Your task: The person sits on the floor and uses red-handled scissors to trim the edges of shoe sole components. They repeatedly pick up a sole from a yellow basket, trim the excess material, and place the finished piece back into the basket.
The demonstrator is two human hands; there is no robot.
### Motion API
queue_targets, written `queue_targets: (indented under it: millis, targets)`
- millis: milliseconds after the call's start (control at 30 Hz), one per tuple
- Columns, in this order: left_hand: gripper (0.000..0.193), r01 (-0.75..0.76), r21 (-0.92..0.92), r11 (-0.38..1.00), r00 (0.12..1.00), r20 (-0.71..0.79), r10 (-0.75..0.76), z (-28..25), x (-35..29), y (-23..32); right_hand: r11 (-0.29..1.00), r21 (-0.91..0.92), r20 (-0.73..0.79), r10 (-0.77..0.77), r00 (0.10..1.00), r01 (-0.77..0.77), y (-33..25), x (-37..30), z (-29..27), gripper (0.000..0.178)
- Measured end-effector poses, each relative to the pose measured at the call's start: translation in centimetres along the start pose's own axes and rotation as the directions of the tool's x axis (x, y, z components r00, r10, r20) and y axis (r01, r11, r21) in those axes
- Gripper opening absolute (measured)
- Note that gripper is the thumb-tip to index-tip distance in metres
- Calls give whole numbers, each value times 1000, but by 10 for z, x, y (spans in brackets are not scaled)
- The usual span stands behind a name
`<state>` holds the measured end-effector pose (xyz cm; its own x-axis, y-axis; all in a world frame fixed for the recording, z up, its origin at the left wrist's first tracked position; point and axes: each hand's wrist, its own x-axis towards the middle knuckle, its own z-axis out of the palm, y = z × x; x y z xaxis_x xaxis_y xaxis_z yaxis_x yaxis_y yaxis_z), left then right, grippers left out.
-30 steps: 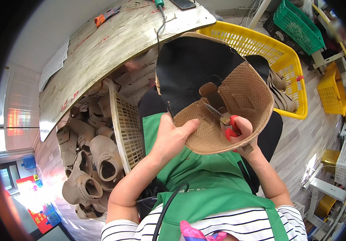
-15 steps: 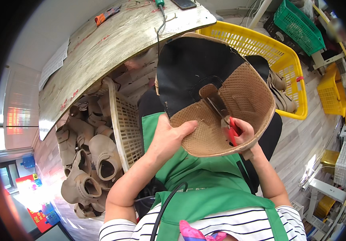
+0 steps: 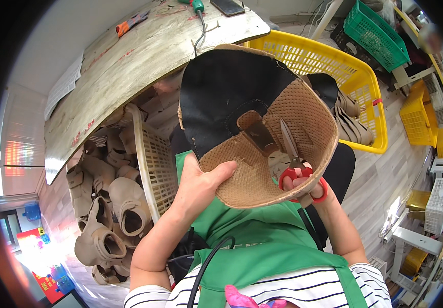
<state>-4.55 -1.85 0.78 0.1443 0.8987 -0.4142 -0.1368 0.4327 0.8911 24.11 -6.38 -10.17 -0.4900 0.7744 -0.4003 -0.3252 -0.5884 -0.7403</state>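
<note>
A shoe upper (image 3: pixel 237 82) with black lining and tan textured mesh fills the middle of the view, its inside facing me. My left hand (image 3: pixel 201 179) grips its lower left edge, thumb pressed on the mesh. In my right hand (image 3: pixel 303 187) is a pair of scissors (image 3: pixel 290 143); fingers pass through the red handle loops. The blades look closed and point up and slightly left, in front of the mesh. Loose threads stick up from the mesh near my left thumb. An opening shows low in the upper, left of the scissors.
At left, a cream basket (image 3: pixel 152 164) stands beside many beige shoe uppers (image 3: pixel 129 205). A yellow basket (image 3: pixel 378 120) with more uppers is at the far right. The worktable (image 3: pixel 129 77) holds a green-handled corded tool (image 3: pixel 198 6), a phone (image 3: pixel 227 6) and an orange-grey glove (image 3: pixel 130 23).
The scissors have drawn back from the tan tab and turned more upright, their handles now nearer the upper's lower right rim. The upper has shifted left in view; my left hand keeps its grip.
</note>
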Motion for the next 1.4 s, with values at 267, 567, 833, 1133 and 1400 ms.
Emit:
queue_targets:
  millis: [267, 567, 833, 1133, 1400]
  targets:
    - [25, -172, 51, 984, 984, 62, 169, -1, -3, 22, 899, -437, 17, -34, 999, 38, -6, -17, 1, 27]
    - [23, -161, 77, 984, 987, -7, 162, 5, -5, 24, 928, -373, -37, 8, 999, -22, -9, -4, -4, 45]
    - [23, -133, 58, 989, 990, 44, 131, 4, -3, 24, 918, -397, -56, -23, 998, -1, -6, -6, -14, 60]
    - [22, -172, 2, 985, 985, 19, 172, 9, -1, 16, 920, -385, -70, -99, 993, 65, -15, -3, 13, 59]
    - [22, -141, 2, 990, 990, 31, 141, 8, 1, 16, 862, -503, -52, -101, 994, 61, -15, -6, 16, 32]
